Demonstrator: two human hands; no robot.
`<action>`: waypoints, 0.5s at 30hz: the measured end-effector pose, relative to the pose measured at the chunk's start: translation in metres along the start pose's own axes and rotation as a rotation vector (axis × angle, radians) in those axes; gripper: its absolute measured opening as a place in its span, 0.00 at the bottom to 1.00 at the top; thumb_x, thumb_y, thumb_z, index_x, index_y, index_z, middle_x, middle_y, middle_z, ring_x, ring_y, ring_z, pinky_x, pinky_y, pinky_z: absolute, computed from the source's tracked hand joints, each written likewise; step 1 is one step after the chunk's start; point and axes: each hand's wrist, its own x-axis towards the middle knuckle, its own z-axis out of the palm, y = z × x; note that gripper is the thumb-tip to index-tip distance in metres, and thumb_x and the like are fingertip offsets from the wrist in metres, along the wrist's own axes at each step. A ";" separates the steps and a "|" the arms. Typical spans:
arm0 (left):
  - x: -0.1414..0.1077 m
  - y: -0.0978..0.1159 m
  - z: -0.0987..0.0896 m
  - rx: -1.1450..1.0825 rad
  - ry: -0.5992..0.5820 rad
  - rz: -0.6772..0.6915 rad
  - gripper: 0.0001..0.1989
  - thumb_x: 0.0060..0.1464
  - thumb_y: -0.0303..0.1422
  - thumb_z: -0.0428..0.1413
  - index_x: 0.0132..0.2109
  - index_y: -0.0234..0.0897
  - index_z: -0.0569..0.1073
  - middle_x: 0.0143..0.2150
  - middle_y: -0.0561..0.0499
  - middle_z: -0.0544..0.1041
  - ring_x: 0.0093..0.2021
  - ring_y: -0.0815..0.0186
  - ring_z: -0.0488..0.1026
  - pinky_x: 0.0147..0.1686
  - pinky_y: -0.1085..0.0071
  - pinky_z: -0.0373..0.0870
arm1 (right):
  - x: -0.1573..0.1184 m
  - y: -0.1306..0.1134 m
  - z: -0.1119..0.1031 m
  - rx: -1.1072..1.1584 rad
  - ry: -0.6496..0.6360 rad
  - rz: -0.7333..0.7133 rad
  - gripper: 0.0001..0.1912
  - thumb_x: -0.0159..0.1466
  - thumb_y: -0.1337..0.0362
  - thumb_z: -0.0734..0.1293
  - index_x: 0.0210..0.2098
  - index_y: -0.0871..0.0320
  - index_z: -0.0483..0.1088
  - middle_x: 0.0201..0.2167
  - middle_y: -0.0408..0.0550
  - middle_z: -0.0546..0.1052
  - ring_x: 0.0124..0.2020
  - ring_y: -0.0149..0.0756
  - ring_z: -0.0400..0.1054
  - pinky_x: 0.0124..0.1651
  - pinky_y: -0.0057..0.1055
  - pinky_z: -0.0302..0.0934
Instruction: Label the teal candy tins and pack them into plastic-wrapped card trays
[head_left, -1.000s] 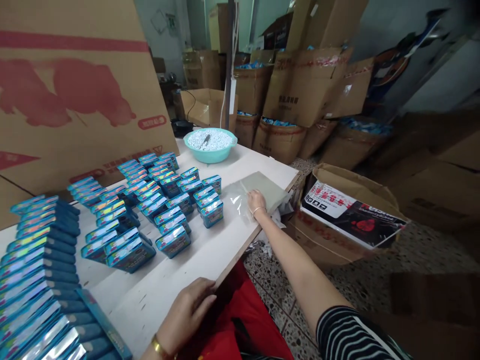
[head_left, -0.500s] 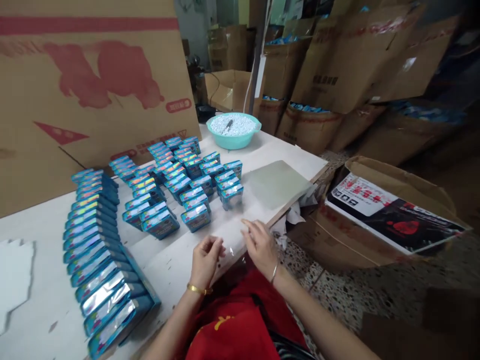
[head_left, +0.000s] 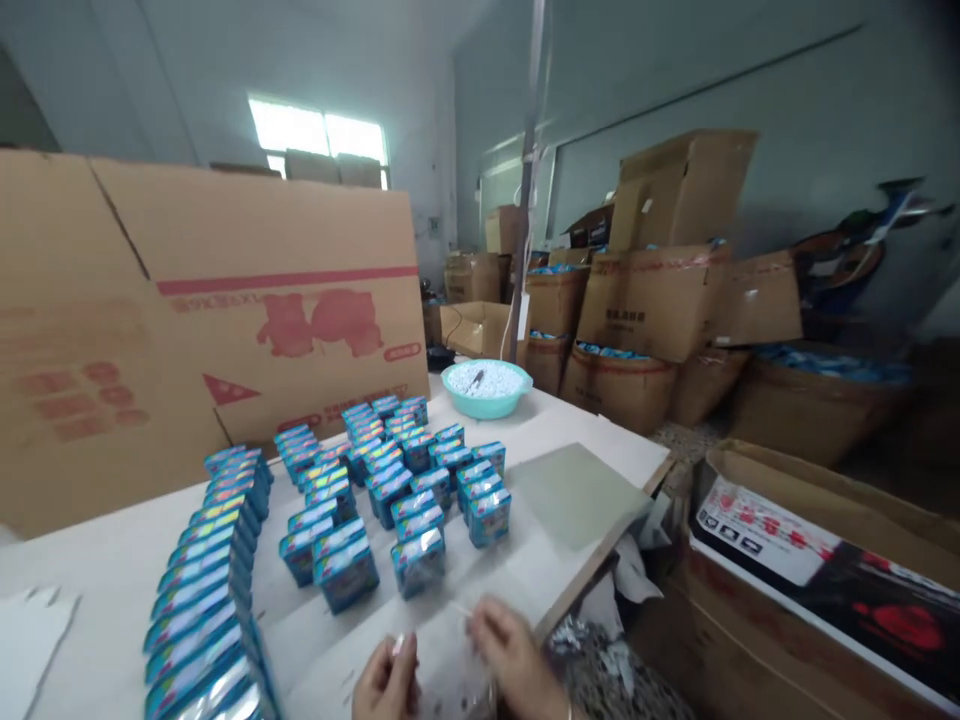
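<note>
Low at the front edge of the table, my left hand (head_left: 386,682) is closed, thumb pressed to the fingers. A tiny pale bit shows at its fingertips, too small to name. Just right of it, my right hand (head_left: 514,660) is pinched, blurred by motion, with a thin whitish sliver (head_left: 462,609) at its fingertips. Whether clear film lies between the hands I cannot tell. Beyond them stand several shiny blue boxes, the nearest blue box (head_left: 418,563) just ahead of my hands. A long curved row of blue boxes (head_left: 206,570) runs along the left.
A turquoise basin (head_left: 487,404) of small white pieces sits at the back of the white table. A greenish flat sheet (head_left: 574,492) lies at its right. A big carton (head_left: 322,240) walls the left. An open carton (head_left: 795,590) stands right, stacked cartons (head_left: 637,300) behind.
The view has tilted up, so wall and window show and my hands sit lower in the picture. Both hands stay close together at the table edge. The boxes stand as before.
</note>
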 end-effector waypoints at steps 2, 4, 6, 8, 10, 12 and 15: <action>-0.008 0.012 -0.001 0.063 0.026 0.098 0.28 0.42 0.58 0.55 0.19 0.38 0.59 0.16 0.58 0.59 0.20 0.71 0.57 0.22 0.75 0.57 | 0.001 -0.023 -0.023 -0.041 0.075 0.012 0.22 0.62 0.46 0.57 0.22 0.56 0.57 0.20 0.39 0.60 0.25 0.30 0.58 0.29 0.26 0.56; -0.016 0.023 0.005 0.119 -0.002 0.220 0.25 0.48 0.53 0.53 0.20 0.38 0.59 0.18 0.57 0.58 0.21 0.71 0.57 0.23 0.75 0.57 | -0.002 -0.043 -0.035 -0.152 0.032 -0.019 0.20 0.62 0.49 0.59 0.23 0.56 0.59 0.22 0.40 0.63 0.26 0.31 0.59 0.30 0.25 0.56; -0.023 0.031 0.015 0.178 -0.033 0.348 0.22 0.53 0.46 0.52 0.20 0.38 0.58 0.19 0.57 0.58 0.22 0.71 0.57 0.25 0.75 0.56 | -0.007 -0.059 -0.034 -0.233 -0.053 -0.025 0.15 0.61 0.52 0.62 0.28 0.57 0.65 0.26 0.42 0.69 0.29 0.31 0.63 0.32 0.25 0.58; -0.029 0.036 0.025 0.233 -0.055 0.438 0.19 0.55 0.41 0.51 0.21 0.38 0.57 0.19 0.58 0.57 0.22 0.72 0.56 0.25 0.74 0.54 | -0.013 -0.069 -0.027 -0.264 -0.078 0.001 0.11 0.62 0.56 0.61 0.35 0.57 0.68 0.30 0.44 0.73 0.31 0.32 0.67 0.34 0.26 0.60; -0.033 0.037 0.030 0.292 -0.071 0.503 0.18 0.56 0.38 0.50 0.21 0.38 0.57 0.19 0.57 0.58 0.22 0.72 0.56 0.25 0.74 0.53 | -0.019 -0.072 -0.020 -0.316 -0.047 0.038 0.11 0.61 0.60 0.59 0.39 0.58 0.69 0.31 0.45 0.75 0.31 0.34 0.69 0.35 0.27 0.61; -0.036 0.036 0.030 0.347 -0.087 0.559 0.17 0.57 0.37 0.49 0.22 0.38 0.58 0.19 0.57 0.59 0.22 0.72 0.57 0.26 0.73 0.53 | -0.023 -0.070 -0.017 -0.405 -0.019 0.054 0.12 0.60 0.61 0.60 0.40 0.58 0.69 0.31 0.46 0.75 0.30 0.35 0.70 0.34 0.28 0.61; -0.041 0.037 0.026 0.379 -0.113 0.622 0.17 0.58 0.36 0.49 0.22 0.38 0.59 0.20 0.56 0.60 0.22 0.71 0.57 0.26 0.73 0.53 | -0.025 -0.068 -0.020 -0.562 -0.022 0.007 0.11 0.60 0.63 0.59 0.40 0.56 0.70 0.32 0.46 0.76 0.31 0.35 0.70 0.35 0.29 0.60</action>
